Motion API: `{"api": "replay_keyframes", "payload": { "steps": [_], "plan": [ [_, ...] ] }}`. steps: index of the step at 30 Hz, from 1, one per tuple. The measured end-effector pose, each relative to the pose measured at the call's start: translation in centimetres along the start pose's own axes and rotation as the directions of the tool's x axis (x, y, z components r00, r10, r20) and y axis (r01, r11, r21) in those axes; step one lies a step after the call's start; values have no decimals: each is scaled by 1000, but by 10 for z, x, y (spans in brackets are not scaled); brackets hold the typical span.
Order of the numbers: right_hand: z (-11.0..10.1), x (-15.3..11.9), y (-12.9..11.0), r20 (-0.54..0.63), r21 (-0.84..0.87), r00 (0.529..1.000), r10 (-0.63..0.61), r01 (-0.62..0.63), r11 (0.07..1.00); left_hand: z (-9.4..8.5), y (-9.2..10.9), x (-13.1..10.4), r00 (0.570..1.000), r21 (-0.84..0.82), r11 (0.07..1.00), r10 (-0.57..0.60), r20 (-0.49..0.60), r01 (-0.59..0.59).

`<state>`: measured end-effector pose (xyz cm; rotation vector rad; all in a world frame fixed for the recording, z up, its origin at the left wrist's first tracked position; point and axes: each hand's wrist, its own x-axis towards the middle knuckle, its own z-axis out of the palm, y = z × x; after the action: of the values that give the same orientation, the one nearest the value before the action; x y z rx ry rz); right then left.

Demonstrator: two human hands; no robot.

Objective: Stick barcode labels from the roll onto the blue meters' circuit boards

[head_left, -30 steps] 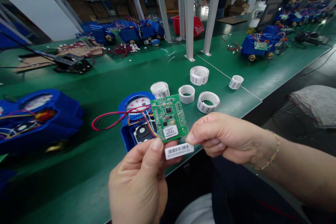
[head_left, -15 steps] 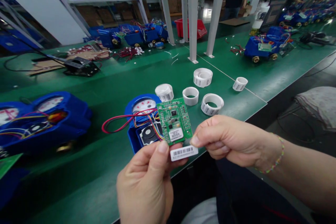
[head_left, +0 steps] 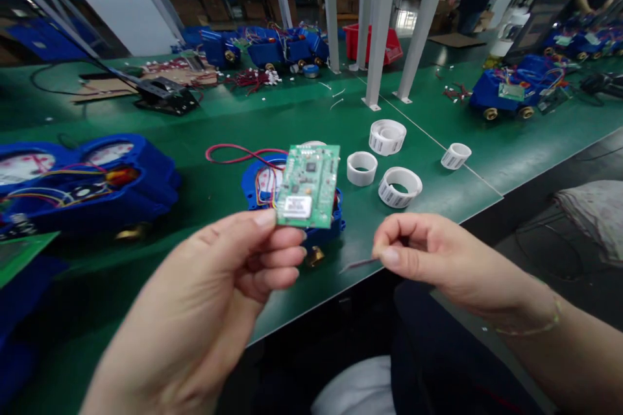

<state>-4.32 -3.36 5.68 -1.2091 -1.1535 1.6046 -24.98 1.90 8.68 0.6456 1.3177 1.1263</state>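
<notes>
A green circuit board (head_left: 318,191) is pinched by its lower left corner between the thumb and fingers of my left hand (head_left: 219,285). A white sticker sits on the board's lower part, and a red and black wire loop shows behind its left side. Partly hidden behind the board is a blue meter housing (head_left: 253,183) on the bench. To the right, my right hand (head_left: 428,253) pinches a barcode label (head_left: 359,264), turned nearly edge-on and apart from the board. Beyond the hands stand rolls of barcode labels, among them a roll (head_left: 400,188) near my right hand.
Another blue meter housing (head_left: 92,185) with exposed wires lies at left on the green bench (head_left: 292,117). Metal posts (head_left: 382,26) rise at the back, beside a red bin (head_left: 395,48). More blue housings (head_left: 511,87) stand far right; people are in the background.
My left hand has raised the board and turned it more upright. My right hand has drawn the label away to the right and tilted it edge-on. The view has shifted slightly.
</notes>
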Motion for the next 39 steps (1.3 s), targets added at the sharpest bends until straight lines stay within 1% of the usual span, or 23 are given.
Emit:
{"api": "replay_keyframes", "payload": {
  "steps": [1, 2, 4, 5, 8, 10, 14, 21, 32, 36, 39],
  "plan": [
    [1, -1, 5, -27, -131, 997, -66, 62, 989, -2, 7, 5, 1000, 1, 1000, 4, -10, -4],
    [3, 0, 10, -51, -263, 989, -136, 118, 957, -3, 12, 10, 1000, 8, 1000, 9, -8, -9],
    [9, 3, 19, -90, -484, 956, -278, 202, 851, -4, 16, 19, 999, 27, 998, 52, 17, -52],
    [14, 5, 22, -102, -562, 935, -338, 226, 795, -4, 16, 22, 997, 35, 997, 72, 40, -73],
    [28, 12, 27, -140, -717, 875, -463, 233, 658, -4, 11, 25, 986, 23, 991, 128, 107, -131],
    [36, 16, 27, -154, -774, 851, -502, 212, 596, -4, 8, 24, 981, 27, 988, 147, 125, -151],
    [45, 23, 24, -148, -824, 848, -509, 179, 538, -6, 6, 21, 978, 36, 986, 158, 133, -164],
    [51, 28, 23, -137, -858, 851, -507, 154, 490, -9, 3, 21, 975, -2, 985, 168, 147, -170],
    [54, 31, 22, -157, -870, 849, -505, 124, 478, -11, 2, 20, 962, -19, 979, 205, 180, -205],
    [55, 31, 25, -177, -862, 841, -511, 117, 492, -12, 0, 24, 957, 3, 975, 216, 192, -221],
    [56, 31, 27, -197, -855, 833, -517, 112, 506, -14, 0, 27, 949, 12, 967, 246, 199, -253]
  ]
}}
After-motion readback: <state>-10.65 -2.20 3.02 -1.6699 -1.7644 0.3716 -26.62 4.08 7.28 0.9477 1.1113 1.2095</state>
